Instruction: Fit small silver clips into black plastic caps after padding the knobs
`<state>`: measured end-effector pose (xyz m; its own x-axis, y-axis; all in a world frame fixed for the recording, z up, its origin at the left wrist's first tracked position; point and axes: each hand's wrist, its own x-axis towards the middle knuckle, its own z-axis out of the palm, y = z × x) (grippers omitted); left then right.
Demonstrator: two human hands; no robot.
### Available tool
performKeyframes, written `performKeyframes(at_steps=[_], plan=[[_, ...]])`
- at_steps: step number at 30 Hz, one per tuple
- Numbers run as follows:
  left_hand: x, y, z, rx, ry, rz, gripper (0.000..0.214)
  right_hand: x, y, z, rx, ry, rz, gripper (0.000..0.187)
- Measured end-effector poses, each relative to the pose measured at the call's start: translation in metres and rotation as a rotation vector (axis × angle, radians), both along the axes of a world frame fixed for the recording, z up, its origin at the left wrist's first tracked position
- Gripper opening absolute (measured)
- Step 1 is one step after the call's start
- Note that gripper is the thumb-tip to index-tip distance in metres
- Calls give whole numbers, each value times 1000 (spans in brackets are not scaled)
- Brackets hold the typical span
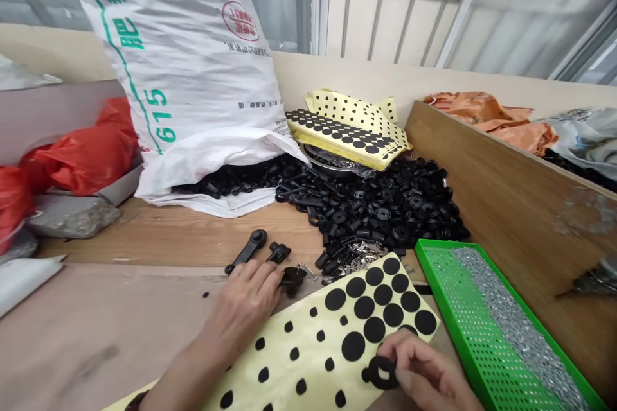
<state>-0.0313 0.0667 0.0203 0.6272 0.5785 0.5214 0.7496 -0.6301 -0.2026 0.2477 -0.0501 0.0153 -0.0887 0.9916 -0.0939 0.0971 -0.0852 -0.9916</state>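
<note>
My right hand (424, 369) pinches a black ring-shaped pad (383, 374) with a small round tab, over the lower right of a yellow backing sheet (284, 379). Large black round stickers fill that sheet's right end, with small black dots elsewhere. Beyond the sheet's far edge, my left hand (248, 295) is bent palm down, its fingers closed at a small black plastic part (292, 279); the fingertips are partly hidden. Just past those fingers lie a black lever arm (248, 250) and another small black fitting (279, 252).
Black plastic parts (385, 205) are heaped at the back, spilling from a white woven sack (193, 64). More sticker sheets (347, 131) rest on the heap. A green tray (467, 334) of small metal pieces stands right, beside a wooden board (511, 205). Red bags (87, 154) lie left.
</note>
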Motion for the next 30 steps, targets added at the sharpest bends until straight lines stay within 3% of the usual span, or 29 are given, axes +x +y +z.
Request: performKeyframes(at_steps=[3, 8, 18, 21, 24, 28, 30], plan=[[7, -20, 1, 49, -68, -187, 14, 1, -1, 2, -25, 29, -32, 32], [25, -53, -10, -105, 8, -347, 29, -1, 1, 3, -59, 102, -19, 28], [19, -54, -15, -254, -101, -351, 25, -26, 11, 7, -71, 242, 8, 19], [27, -61, -13, -399, -221, -372, 22, -28, 12, 4, -70, 253, 13, 17], [32, -67, -8, -644, -366, -354, 19, -31, 13, 1, -78, 266, 15, 15], [34, -65, 1, -1060, -492, -156, 13, -33, 13, 1, -77, 276, 1, 15], [35, -60, 3, -1199, -519, -91, 29, -34, 13, 1, -89, 288, -6, 16]])
